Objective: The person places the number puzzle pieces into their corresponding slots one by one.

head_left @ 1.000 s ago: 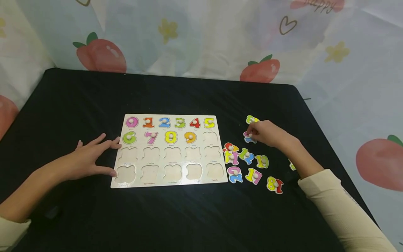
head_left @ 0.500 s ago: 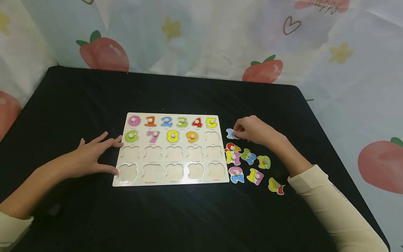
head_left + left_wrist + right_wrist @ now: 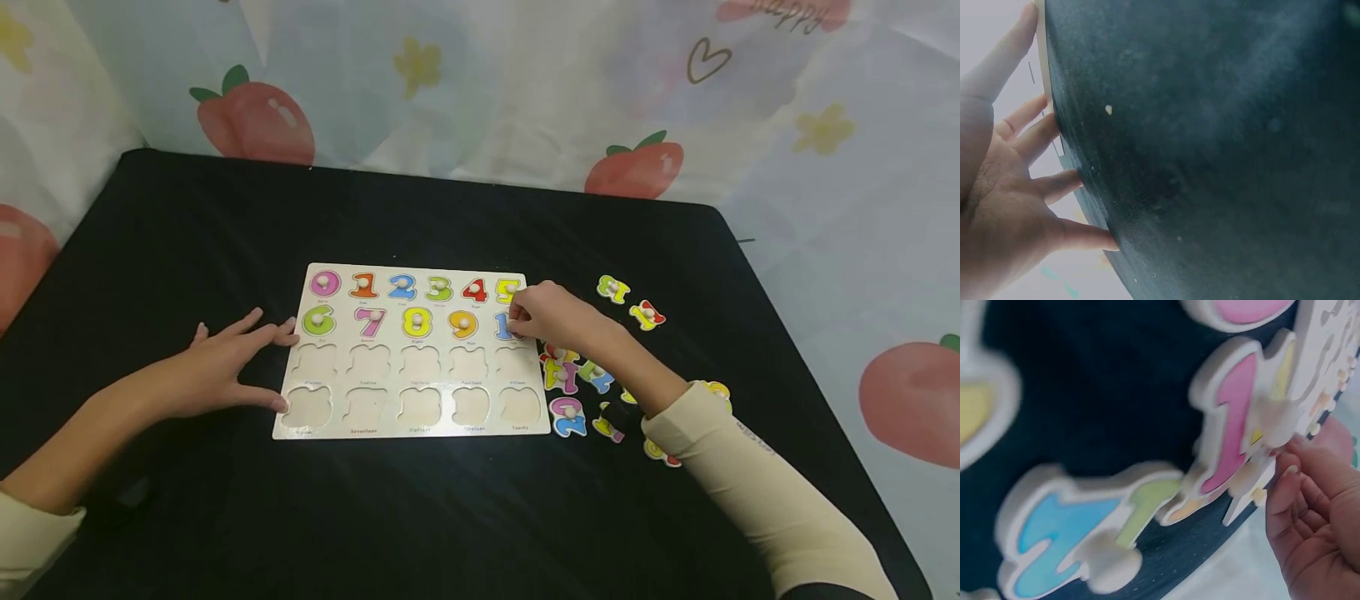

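Note:
A white number puzzle board lies on the black cloth, with knobbed pieces 0 to 9 in its upper two rows. My left hand rests at the board's left edge, fingers spread; the left wrist view shows its fingertips along that edge. With thumb and fingers my right hand pinches a blue-starting number piece at the recess labelled ten; its right part is hidden by the fingers. In the right wrist view, the right hand is beyond a pink-and-yellow 14 piece.
Right of the board lie loose number pieces: a pink-and-blue 20, a green-and-blue 12, a yellow-green piece and a yellow-and-red piece. Several others are partly under the right forearm. A printed curtain hangs behind the table.
My right hand has carried the blue-starting number piece leftward from among the loose pieces to the board's second row. The left hand has stayed at the board's edge.

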Demonstrator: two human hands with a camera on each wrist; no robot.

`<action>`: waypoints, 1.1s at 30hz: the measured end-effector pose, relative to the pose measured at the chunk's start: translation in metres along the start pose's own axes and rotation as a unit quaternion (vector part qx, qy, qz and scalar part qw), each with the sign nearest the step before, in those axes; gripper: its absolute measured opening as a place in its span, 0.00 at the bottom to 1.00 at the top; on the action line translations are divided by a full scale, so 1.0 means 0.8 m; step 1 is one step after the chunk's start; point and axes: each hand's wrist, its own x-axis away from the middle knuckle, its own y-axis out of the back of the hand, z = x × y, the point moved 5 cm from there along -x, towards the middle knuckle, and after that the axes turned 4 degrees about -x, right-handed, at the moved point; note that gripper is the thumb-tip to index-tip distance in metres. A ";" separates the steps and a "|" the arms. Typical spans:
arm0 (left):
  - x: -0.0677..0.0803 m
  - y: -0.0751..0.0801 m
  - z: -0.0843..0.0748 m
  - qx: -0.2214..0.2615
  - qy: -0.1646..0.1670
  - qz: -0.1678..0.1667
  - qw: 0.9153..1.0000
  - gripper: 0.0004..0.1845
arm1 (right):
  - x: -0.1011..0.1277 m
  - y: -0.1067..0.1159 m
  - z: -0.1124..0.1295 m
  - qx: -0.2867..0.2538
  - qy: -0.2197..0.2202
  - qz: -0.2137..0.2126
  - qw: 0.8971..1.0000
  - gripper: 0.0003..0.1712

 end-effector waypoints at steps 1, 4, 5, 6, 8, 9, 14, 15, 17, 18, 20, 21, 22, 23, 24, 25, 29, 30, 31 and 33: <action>0.000 0.000 0.000 0.000 0.000 0.001 1.000 0.49 | 0.000 0.000 0.000 -0.002 -0.001 -0.002 1.000 0.09; 0.000 0.000 0.000 -0.002 -0.001 0.002 1.000 0.49 | 0.002 0.001 0.000 -0.009 0.004 -0.005 1.000 0.09; 0.000 0.001 0.000 -0.002 -0.001 0.001 1.000 0.49 | 0.003 0.002 0.000 -0.013 0.005 -0.006 1.000 0.09; 0.000 0.001 0.000 -0.003 -0.002 0.000 1.000 0.49 | 0.003 0.002 0.000 -0.015 0.006 -0.007 1.000 0.09; -0.001 0.000 0.000 -0.004 -0.003 0.000 1.000 0.49 | 0.003 0.002 -0.001 -0.017 0.006 -0.009 1.000 0.09; -0.001 0.001 -0.001 -0.004 -0.004 -0.001 1.000 0.49 | 0.003 0.002 -0.002 -0.018 0.004 -0.010 1.000 0.09; 0.000 0.001 -0.001 0.000 -0.005 -0.002 1.000 0.49 | 0.004 0.001 -0.005 -0.028 -0.007 -0.011 1.000 0.09; 0.000 0.001 -0.001 0.001 -0.005 -0.003 1.000 0.49 | 0.004 0.001 -0.006 -0.030 -0.009 -0.011 0.999 0.09; 0.001 0.001 0.000 0.003 -0.004 -0.002 1.000 0.49 | 0.004 0.001 -0.006 -0.035 -0.010 -0.011 0.999 0.10; 0.001 0.001 0.000 0.003 -0.005 -0.002 1.000 0.49 | 0.004 0.001 -0.007 -0.036 -0.011 -0.011 0.999 0.10; 0.001 0.001 0.000 0.002 -0.007 -0.003 1.000 0.49 | 0.004 0.001 -0.007 -0.037 -0.010 -0.013 0.999 0.10; 0.001 0.000 -0.001 0.002 -0.007 -0.002 1.000 0.49 | 0.004 0.001 -0.008 -0.038 -0.009 -0.013 0.999 0.10; 0.000 0.000 -0.001 0.002 -0.008 -0.002 1.000 0.49 | 0.005 0.001 -0.008 -0.039 -0.007 -0.014 0.999 0.10; 0.000 0.000 -0.001 0.002 -0.008 -0.002 1.000 0.49 | 0.006 0.002 -0.009 -0.039 -0.005 -0.017 0.999 0.10; 0.000 0.000 -0.001 0.002 -0.009 -0.002 1.000 0.49 | 0.007 0.003 -0.009 -0.038 -0.002 -0.023 0.999 0.10; 0.000 0.000 -0.001 0.002 -0.007 -0.001 1.000 0.49 | 0.009 0.005 -0.010 -0.037 0.001 -0.028 0.999 0.11; 0.000 0.000 -0.002 0.003 -0.005 -0.001 1.000 0.50 | 0.016 0.016 -0.015 -0.023 0.011 -0.058 0.998 0.12; 0.000 0.000 -0.001 0.003 -0.006 -0.001 1.000 0.50 | 0.018 0.019 -0.018 -0.019 0.010 -0.065 0.998 0.13; 0.000 0.000 -0.001 0.003 -0.007 -0.001 1.000 0.50 | 0.021 0.022 -0.021 -0.016 0.009 -0.068 0.998 0.13; 0.000 0.000 -0.001 0.003 -0.006 -0.001 1.000 0.50 | 0.026 0.027 -0.028 -0.009 0.003 -0.074 0.997 0.14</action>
